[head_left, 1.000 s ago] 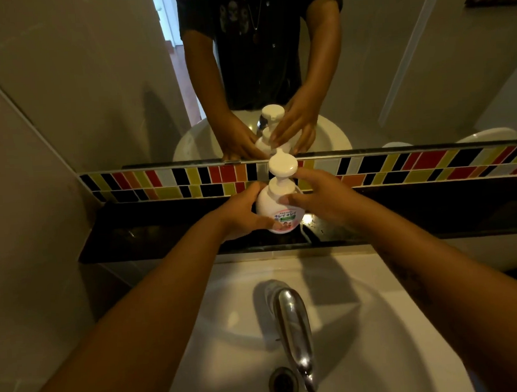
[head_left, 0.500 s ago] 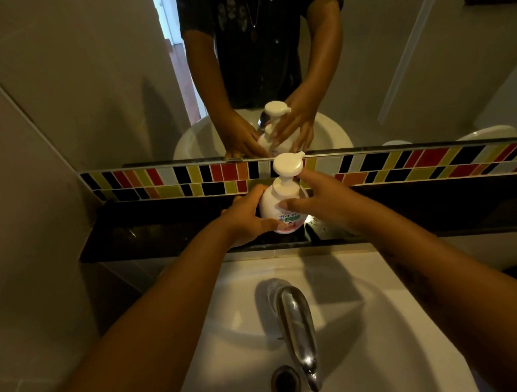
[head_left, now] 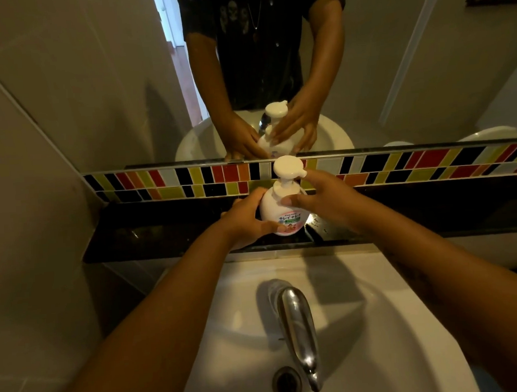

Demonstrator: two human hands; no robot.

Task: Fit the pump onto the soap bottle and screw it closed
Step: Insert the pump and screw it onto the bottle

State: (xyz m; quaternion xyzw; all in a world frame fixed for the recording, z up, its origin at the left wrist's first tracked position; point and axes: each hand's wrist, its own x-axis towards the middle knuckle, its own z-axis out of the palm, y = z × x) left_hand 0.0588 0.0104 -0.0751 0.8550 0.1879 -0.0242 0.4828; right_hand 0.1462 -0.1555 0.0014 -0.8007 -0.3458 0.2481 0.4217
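Note:
A round white soap bottle (head_left: 277,208) with a pink label stands upright on the black ledge (head_left: 162,232) behind the sink. The white pump (head_left: 288,168) sits on the bottle's neck, its nozzle pointing right. My left hand (head_left: 246,219) wraps the bottle's left side and front. My right hand (head_left: 324,198) has its thumb and fingers around the pump's collar at the neck, with one finger up beside the nozzle. The mirror above repeats the bottle, the pump and both hands.
A white sink (head_left: 365,325) with a chrome tap (head_left: 298,323) and a drain (head_left: 287,383) lies below my arms. A band of coloured tiles (head_left: 415,165) runs behind the ledge under the mirror (head_left: 424,64). A grey tiled wall (head_left: 34,209) closes the left side.
The pump head has turned: its nozzle swung from pointing away to pointing right. My right hand shifted around the collar. My left hand kept its hold on the bottle.

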